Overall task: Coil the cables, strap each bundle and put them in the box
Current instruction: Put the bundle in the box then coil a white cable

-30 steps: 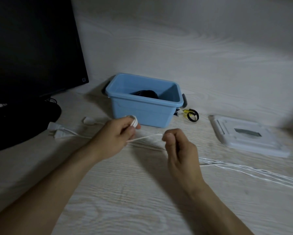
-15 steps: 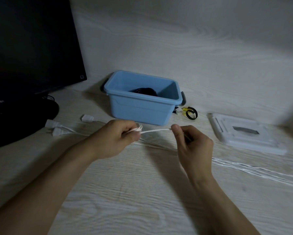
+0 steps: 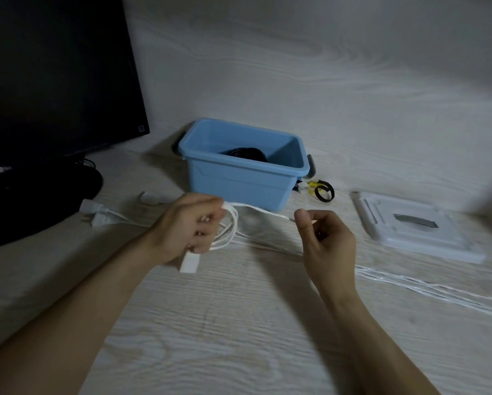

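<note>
- Blue box (image 3: pixel 240 185) stands open at the back of the counter (image 3: pixel 239 337), near the wall; inside it a black cable bundle (image 3: pixel 246 153), only partly seen over the rim.
- Box lid (image 3: pixel 415 232) lies flat on the counter to the right, well apart from the box.
- Just right of the box: yellow & black straps (image 3: pixel 321 191) on the counter.
- Left hand (image 3: pixel 192 228) grips a few loops of white cable (image 3: pixel 230 232); a white plug block (image 3: pixel 189 262) hangs below the fist.
- Right hand (image 3: pixel 327 240) pinches the same cable w/ thumb & forefinger, other fingers curled; the cable runs taut between the hands, in front of the box.
- More white cable strands (image 3: pixel 424 286) trail across the counter to the right edge.
- White plugs (image 3: pixel 99 216) lie on the counter left of the hands, near a black monitor (image 3: pixel 53 81).
</note>
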Available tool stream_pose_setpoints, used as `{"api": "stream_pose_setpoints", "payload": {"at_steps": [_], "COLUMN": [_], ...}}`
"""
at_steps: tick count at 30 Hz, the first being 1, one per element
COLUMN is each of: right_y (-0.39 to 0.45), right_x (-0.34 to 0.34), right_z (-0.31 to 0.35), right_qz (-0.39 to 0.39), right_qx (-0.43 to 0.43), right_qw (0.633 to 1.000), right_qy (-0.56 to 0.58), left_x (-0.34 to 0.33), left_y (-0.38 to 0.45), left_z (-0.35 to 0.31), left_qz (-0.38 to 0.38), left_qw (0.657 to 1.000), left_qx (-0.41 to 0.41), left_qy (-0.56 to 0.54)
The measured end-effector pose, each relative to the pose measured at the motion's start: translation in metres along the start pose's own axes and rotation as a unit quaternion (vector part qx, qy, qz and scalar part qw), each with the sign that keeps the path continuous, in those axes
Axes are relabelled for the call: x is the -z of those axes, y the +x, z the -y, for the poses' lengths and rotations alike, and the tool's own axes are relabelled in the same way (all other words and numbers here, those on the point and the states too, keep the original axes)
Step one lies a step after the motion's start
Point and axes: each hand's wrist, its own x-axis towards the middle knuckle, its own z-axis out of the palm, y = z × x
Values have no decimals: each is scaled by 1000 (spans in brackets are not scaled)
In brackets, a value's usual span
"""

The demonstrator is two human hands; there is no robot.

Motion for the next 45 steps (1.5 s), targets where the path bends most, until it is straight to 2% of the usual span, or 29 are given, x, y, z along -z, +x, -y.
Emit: {"api": "stream_pose_setpoints", "payload": {"at_steps": [5, 9, 14, 19, 21, 23, 28, 31, 35, 38, 41, 43, 45], "right_y": [-1, -7, -13, -20, -25, -27, -33, -32, -30, -29, -23, -18, -15], "right_x": [1, -3, -11, -16, -18, -20, -24, -24, -20, -17, -12, -8, -6], "right_z": [3, 1, -7, 0, 4, 5, 4, 4, 5, 9, 14, 15, 14], "right_qz": [66, 140, 262, 348, 374, 372, 373, 347, 288, 237, 141, 102, 91], "right_qx": [24, 46, 102, 161, 190, 208, 235, 234, 229, 242, 249, 244, 221], "right_qw": [997, 989, 952, 912, 897, 895, 890, 904, 929, 941, 958, 964, 971], "right_qy": [8, 1, -118, -147, -141, -132, -116, -85, -38, -22, -19, -21, -13], "left_x": [19, 33, 35, 24, 23, 20, 6, 2, -6, -14, -19, -22, -24], "left_y": [7, 12, 12, 15, 16, 17, 17, 13, 6, 0, -7, -11, -12], "left_z": [-11, -14, -14, -15, -16, -15, 0, 8, 14, 18, 16, 12, 10], "left_qz": [-47, -60, -43, -108, -141, -163, -143, -105, -26, 39, 119, 139, 127], "left_qw": [982, 968, 927, 906, 912, 933, 974, 984, 973, 971, 966, 967, 969], "left_qx": [26, 7, -15, -29, -47, -63, -109, -140, -158, -115, -74, -62, -50], "left_qy": [-183, -243, -372, -408, -381, -316, -136, 13, 166, 207, 216, 206, 204]}}
